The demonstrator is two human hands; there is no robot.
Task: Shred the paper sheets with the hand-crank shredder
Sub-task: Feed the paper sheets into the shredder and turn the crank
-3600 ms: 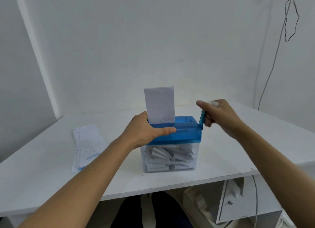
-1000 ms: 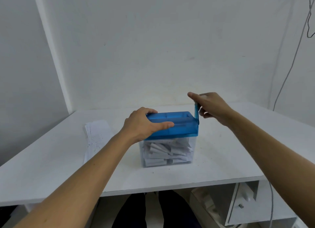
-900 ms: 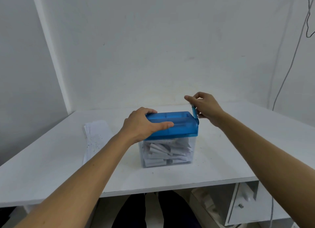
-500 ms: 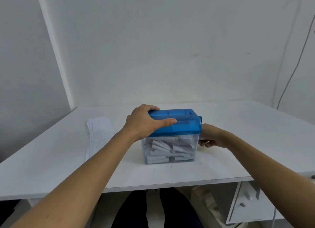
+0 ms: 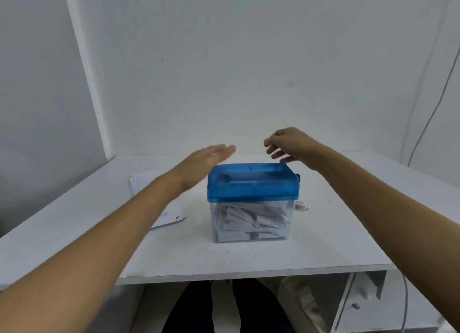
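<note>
Shredder [image 5: 252,183]: 1 unit, upright, approx. centre of white table [image 5: 323,245]. Blue lid on top. Clear bin [image 5: 290,233] below, packed w/ paper strips [image 5: 249,219]. No sheet in slot.

Left hand [image 5: 204,162]: over lid's rear-left corner, palm down, fingers straight and together, grasping nothing. Motion blur, so contact w/ lid can't be confirmed. Forearm runs in from lower left.

Right hand [image 5: 291,143]: raised above lid's rear-right corner, clear of it, fingers loosely curled, nothing held. Forearm runs in from lower right.

Paper stack [image 5: 171,212]: 1 stack, flat on table left of shredder, apart from it, partly hidden by left forearm. Sheet count can't be told.
</note>
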